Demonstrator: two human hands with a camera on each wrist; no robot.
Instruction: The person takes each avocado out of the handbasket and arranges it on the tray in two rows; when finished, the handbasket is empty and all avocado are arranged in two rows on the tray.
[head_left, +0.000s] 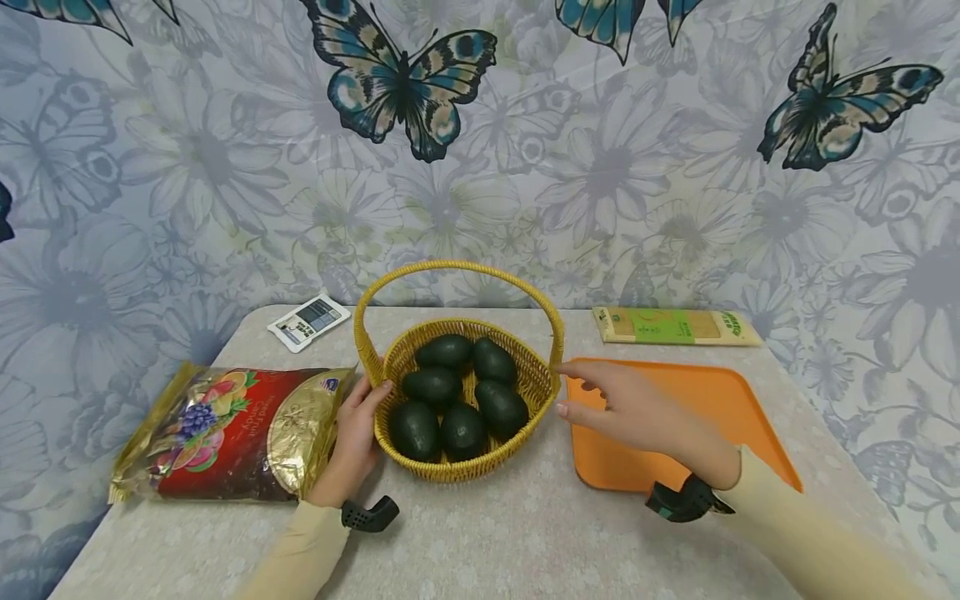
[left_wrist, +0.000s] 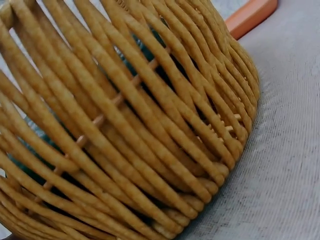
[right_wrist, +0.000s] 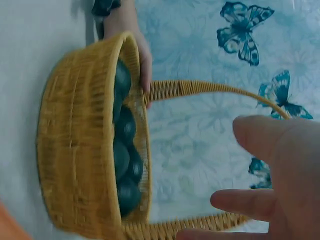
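A yellow wicker basket [head_left: 450,472] with a tall arched handle stands on the table, holding several dark green avocados [head_left: 463,432]. My left hand [head_left: 358,437] grips the basket's left rim, thumb over the edge and the other fingers hidden behind its side. At the right side, my right hand [head_left: 626,404] has its fingers stretched toward the foot of the handle, fingertips right at the rim. The right wrist view shows this hand [right_wrist: 280,175] with thumb and fingers spread beside the handle [right_wrist: 200,87]. Close wicker weave [left_wrist: 115,115] fills the left wrist view, avocados showing through the gaps.
An orange tray [head_left: 697,417] lies to the right, partly under my right forearm. Behind it is a flat noodle-like packet [head_left: 675,326]. A large red and gold bag [head_left: 232,433] lies left of my left hand, with a white device with a screen [head_left: 309,322] behind it.
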